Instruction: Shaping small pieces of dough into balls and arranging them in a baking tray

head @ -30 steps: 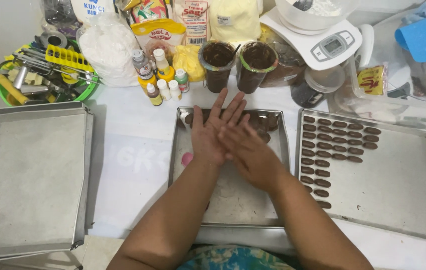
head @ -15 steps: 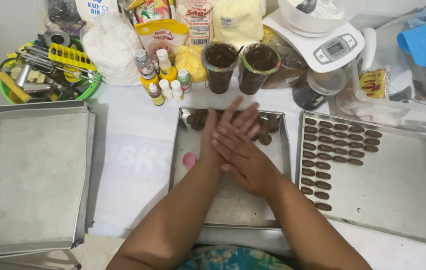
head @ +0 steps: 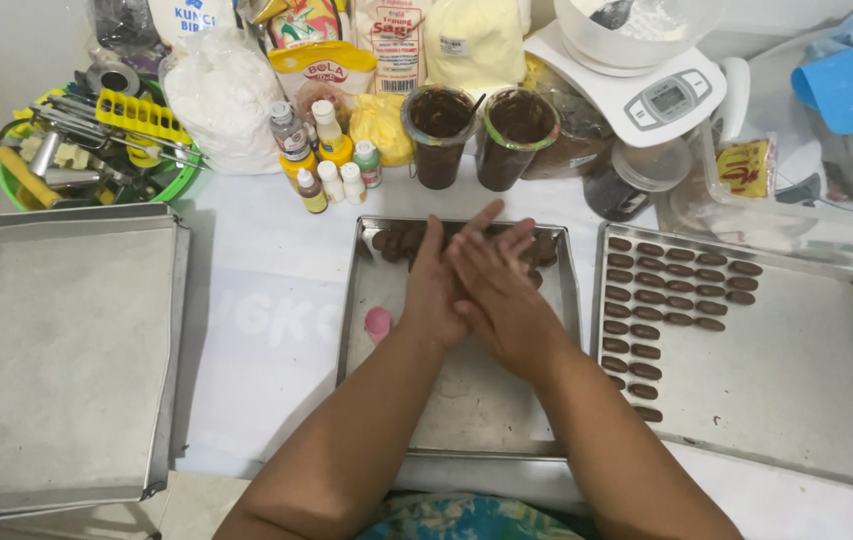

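Over the middle tray [head: 466, 400], left hand [head: 433, 290] and right hand [head: 499, 290] pressed flat together, contents hidden; might drop dough if parted carelessly.

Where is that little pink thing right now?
In the head view, the pink piece lies on the middle tray, near its left rim, just left of the left hand, which is pressed against the right hand.

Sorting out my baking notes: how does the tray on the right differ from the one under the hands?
The right tray holds neat rows of small brown pieces along its top and left; the middle tray has only a loose brown heap at its far end, plus a pink bit. Both hands, left hand and right hand, hover over the middle tray. Both are rectangular metal.
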